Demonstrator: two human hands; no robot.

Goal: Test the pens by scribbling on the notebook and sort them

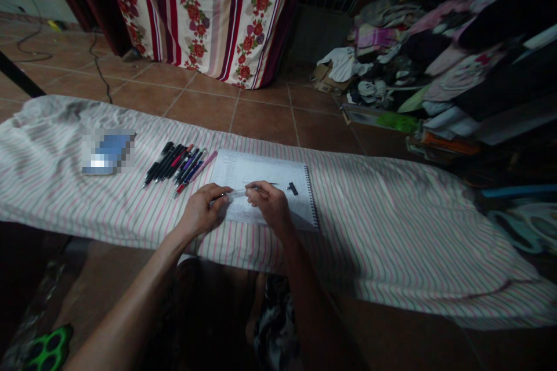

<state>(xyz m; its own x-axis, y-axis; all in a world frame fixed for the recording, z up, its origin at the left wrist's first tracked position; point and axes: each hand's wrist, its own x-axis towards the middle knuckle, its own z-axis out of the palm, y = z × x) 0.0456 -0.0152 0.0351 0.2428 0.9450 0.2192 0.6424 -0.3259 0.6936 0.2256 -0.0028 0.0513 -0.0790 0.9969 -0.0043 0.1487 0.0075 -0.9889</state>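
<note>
My left hand [203,207] pinches a slim, see-through pen barrel [236,193] that has a dark end near those fingers. At the barrel's other end, my right hand [268,204] closes its thumb and fingers on it. Both hands are just above a spiral notebook [300,208] lying open with faint writing on its page. On the page, right of my right hand, lies a small black pen part [292,188], perhaps a cap or clip piece. A thin dark rod [273,184] shows just behind my right fingers; its left part is hard to make out.
Several pens [176,165] lie side by side left of the notebook. Farther left is a blurred-out bluish object [108,153]. A striped cloth [383,220] covers the low surface. Beyond are a floral curtain [195,6], tiled floor and heaped clothes [418,40] at right.
</note>
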